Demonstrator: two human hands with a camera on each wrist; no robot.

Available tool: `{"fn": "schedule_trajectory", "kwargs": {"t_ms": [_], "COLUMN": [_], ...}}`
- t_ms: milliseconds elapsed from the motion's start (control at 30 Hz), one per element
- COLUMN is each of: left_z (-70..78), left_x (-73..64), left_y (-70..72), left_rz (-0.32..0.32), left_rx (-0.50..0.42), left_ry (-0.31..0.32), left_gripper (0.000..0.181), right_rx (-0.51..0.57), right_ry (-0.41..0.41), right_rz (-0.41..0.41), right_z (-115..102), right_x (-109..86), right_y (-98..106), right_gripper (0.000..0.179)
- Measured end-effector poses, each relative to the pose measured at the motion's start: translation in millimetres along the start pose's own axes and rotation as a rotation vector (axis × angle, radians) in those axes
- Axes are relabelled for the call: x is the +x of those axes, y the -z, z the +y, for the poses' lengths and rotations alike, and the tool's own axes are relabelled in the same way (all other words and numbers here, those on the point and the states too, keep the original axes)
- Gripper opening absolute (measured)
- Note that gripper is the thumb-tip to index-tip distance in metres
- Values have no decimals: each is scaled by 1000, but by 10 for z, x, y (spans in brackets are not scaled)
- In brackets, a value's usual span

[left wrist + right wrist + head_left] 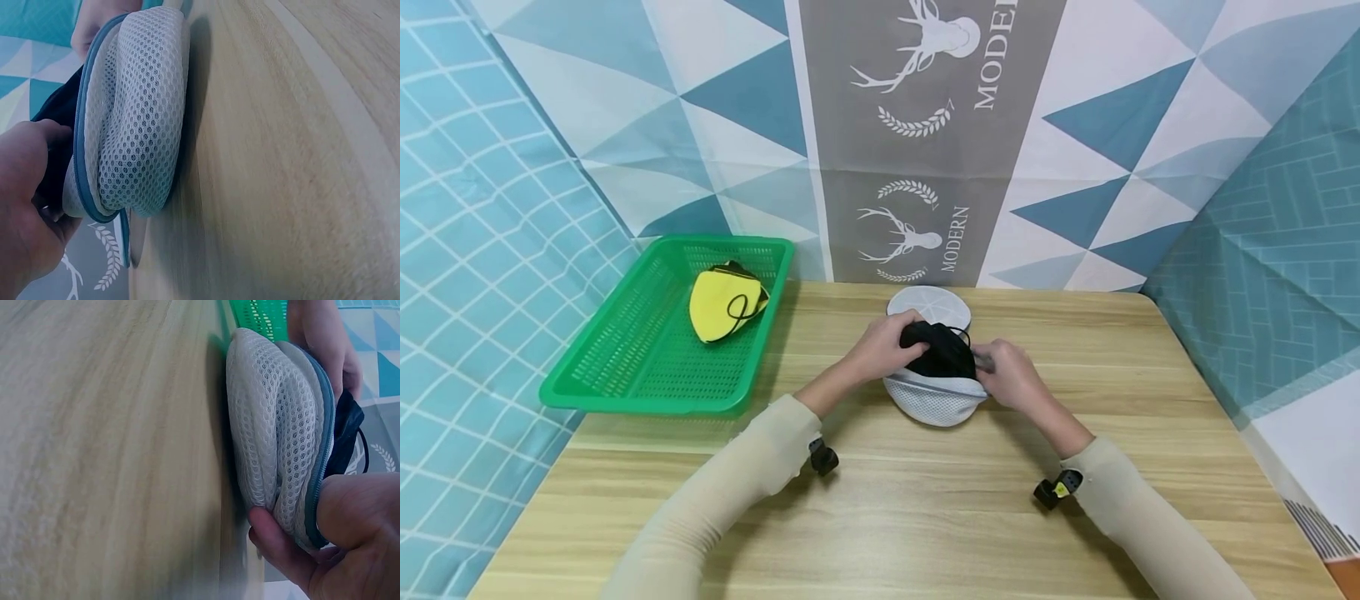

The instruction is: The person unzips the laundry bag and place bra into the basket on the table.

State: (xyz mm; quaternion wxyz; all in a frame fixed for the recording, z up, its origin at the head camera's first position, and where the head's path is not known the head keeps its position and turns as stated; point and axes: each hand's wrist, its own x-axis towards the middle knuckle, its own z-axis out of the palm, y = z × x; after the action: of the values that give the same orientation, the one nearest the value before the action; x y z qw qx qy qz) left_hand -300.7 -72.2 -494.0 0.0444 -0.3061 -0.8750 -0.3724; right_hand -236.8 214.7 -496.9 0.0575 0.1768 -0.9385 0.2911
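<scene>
A white mesh laundry bag (936, 403) with a grey zip edge stands unzipped on the table, its round lid (930, 306) folded back behind it. A black cloth item (946, 357) with a thin black cord sits in the bag's mouth; its lower part is hidden inside. My left hand (883, 346) grips the black cloth from the left, thumb on the near side. On the right, my right hand (1009, 375) pinches the bag's rim, with the thumb near the zip and fingers around the mesh (269, 425) in the right wrist view.
A green plastic basket (647, 407) stands at the left of the wooden table (910, 517). In it lies a yellow cloth item (722, 304) with black trim and a thin black cord. A patterned cloth backdrop (737, 108) rises behind the table.
</scene>
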Motion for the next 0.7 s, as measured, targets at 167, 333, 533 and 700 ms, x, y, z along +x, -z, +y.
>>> {"fn": "schedule_trajectory", "kwargs": {"t_ms": [167, 333, 533, 700], "left_z": [55, 110, 343, 481], "left_x": [-27, -55, -153, -230], "left_y": [18, 100, 305, 469], "left_rz": [31, 58, 98, 149], "left_rx": [26, -1, -31, -69], "left_ry": [7, 6, 78, 138], "left_gripper": [25, 25, 23, 24], "right_rx": [-54, -108, -118, -110], "right_ry": [-3, 0, -49, -67], "right_rz": [-20, -19, -21, -14], "right_z": [103, 251, 212, 134], "right_x": [27, 68, 68, 46], "right_y": [-70, -121, -75, -8], "right_gripper": [41, 40, 37, 31]}}
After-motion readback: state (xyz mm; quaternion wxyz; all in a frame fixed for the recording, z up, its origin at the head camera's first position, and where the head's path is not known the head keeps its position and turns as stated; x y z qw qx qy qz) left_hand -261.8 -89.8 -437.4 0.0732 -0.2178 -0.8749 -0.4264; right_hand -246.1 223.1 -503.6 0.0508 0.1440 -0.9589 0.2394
